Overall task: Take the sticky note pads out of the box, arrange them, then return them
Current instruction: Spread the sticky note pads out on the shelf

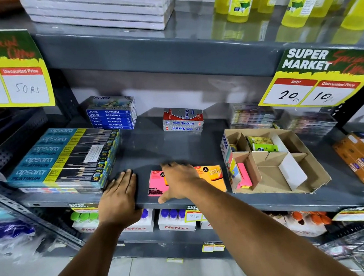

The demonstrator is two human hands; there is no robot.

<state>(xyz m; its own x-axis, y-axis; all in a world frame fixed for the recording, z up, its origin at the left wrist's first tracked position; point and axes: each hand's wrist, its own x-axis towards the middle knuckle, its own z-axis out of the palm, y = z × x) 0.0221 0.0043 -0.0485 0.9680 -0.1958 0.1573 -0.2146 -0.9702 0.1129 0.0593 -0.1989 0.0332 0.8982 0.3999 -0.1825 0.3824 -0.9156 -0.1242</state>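
Observation:
A pink sticky note pad [157, 184] and an orange sticky note pad [212, 176] lie flat on the grey shelf [156, 147] near its front edge. My right hand [178, 182] lies palm down across them, fingers spread, covering the gap between the two. My left hand [121, 193] rests flat on the shelf's front edge, left of the pink pad, holding nothing. To the right stands the open cardboard box [281, 167] with dividers. Another pink pad [245, 175] stands in its front left compartment, and green pads [261, 144] sit at its back.
Pencil boxes [64, 158] are stacked at the left, oil pastel boxes [112, 115] and red-and-silver boxes [182, 120] at the back. Orange packs [355, 156] lie at the far right. Price signs hang from the shelf above. Bottles stand on the shelf below.

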